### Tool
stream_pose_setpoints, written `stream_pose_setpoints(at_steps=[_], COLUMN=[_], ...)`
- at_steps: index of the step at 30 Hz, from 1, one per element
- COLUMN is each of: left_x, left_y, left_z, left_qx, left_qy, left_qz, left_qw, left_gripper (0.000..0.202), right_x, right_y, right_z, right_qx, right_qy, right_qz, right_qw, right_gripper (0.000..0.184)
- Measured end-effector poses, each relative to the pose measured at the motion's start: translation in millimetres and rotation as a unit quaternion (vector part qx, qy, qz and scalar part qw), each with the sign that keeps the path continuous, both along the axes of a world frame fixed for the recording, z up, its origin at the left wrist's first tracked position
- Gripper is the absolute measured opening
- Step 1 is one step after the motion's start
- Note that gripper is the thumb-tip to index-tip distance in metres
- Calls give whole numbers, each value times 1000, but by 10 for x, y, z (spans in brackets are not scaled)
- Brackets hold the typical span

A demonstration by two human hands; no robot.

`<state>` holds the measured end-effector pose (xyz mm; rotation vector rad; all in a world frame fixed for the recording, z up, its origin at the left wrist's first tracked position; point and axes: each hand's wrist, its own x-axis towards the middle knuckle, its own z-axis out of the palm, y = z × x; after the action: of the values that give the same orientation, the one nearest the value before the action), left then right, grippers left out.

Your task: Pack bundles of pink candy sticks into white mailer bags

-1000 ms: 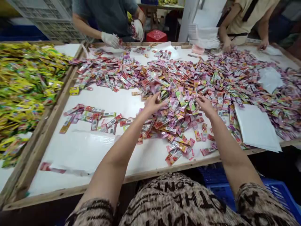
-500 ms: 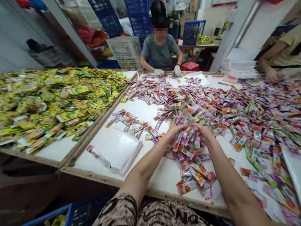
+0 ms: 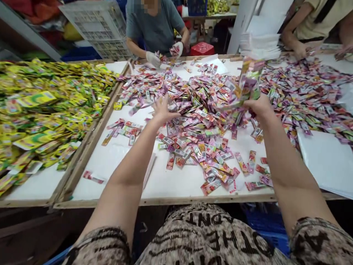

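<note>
Slim pink-and-purple plastic packets (image 3: pixel 201 114) lie heaped, long axes crossing every way; a blurred bunch (image 3: pixel 250 75) points upward at the right hand (image 3: pixel 259 105), its grip unclear. The left hand (image 3: pixel 162 110) splays, fingers apart, at the heap's left side. Below, white wood-rimmed tabletop (image 3: pixel 171 187); beyond, red plastic stool (image 3: pixel 202 49).

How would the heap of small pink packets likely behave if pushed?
The heap of pink packets would probably spread rather than move as one, since the pieces lie loose and overlapping. Their shine suggests they may slide over one another. Being flat and narrow, they seem unlikely to roll.
</note>
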<state>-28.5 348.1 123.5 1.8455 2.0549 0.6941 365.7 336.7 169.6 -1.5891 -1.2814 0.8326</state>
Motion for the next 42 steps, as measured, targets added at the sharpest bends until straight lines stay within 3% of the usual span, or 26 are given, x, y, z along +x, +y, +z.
stream_pose_setpoints(at_steps=[2,4,7,9,11,13,15,17,18,21,23,24,27,29,31,34,36,38,40,42], left_x=[297,609,906,970,982,988,977,899,829,588,543,586,933,1189,1305,1140,913,720,616,579], left_y=[-487,-1032,-1626,-1674,-1401,-903,-342,128,295,445,253,83,-631,-1183,-1700,-2261,-2437,-2458,-2374,-2261], left_z=[-229,-524,-954,-1134,-1201,-1154,-986,-723,-582,-276,-262,-317,-661,-938,-1165,-1318,-1290,-1196,-1085,-1000], left_qx=[-95,-148,-158,-114,-63,-26,32,113,132,130,128,132,126,98,23,-51,-93,-138,-165,-155], left_qy=[46,55,54,76,108,96,28,-24,-39,-39,-21,-12,11,21,86,140,144,125,79,26], left_qz=[-86,-232,-387,-400,-352,-264,-173,-138,-136,-158,-172,-180,-249,-327,-389,-369,-341,-345,-368,-332], left_qw=[991,960,907,906,927,959,984,984,981,978,977,975,960,940,917,917,924,920,912,930], left_gripper=[129,129,102,75,49,37,41,54,65,98,98,87,37,42,52,66,75,79,69,54], right_x=[130,116,-97,-263,-354,-306,-111,163,299,568,583,542,299,123,6,-39,-53,-141,-329,-567], right_y=[-348,-843,-1622,-1874,-1728,-1223,-576,-55,98,69,-250,-451,-1074,-1442,-1751,-2051,-2099,-2029,-1907,-1835], right_z=[-113,-343,-836,-1129,-1315,-1382,-1323,-1151,-1044,-813,-842,-919,-1306,-1578,-1776,-1892,-1886,-1856,-1820,-1782], right_qx=[-40,-79,-143,-169,-106,-25,-8,19,56,121,98,72,-3,-16,-16,-23,-24,-20,-21,-37], right_qy=[-69,-151,-325,-431,-474,-460,-419,-356,-334,-303,-294,-286,-264,-291,-325,-324,-305,-293,-302,-329], right_qz=[47,138,290,325,317,239,92,-4,-8,-3,5,13,45,35,26,34,14,-20,-32,-4], right_qw=[996,976,889,825,815,855,903,934,941,945,951,955,963,956,945,945,952,956,953,944], right_gripper=[58,79,106,118,94,52,33,34,42,58,51,42,22,27,35,38,35,28,26,30])
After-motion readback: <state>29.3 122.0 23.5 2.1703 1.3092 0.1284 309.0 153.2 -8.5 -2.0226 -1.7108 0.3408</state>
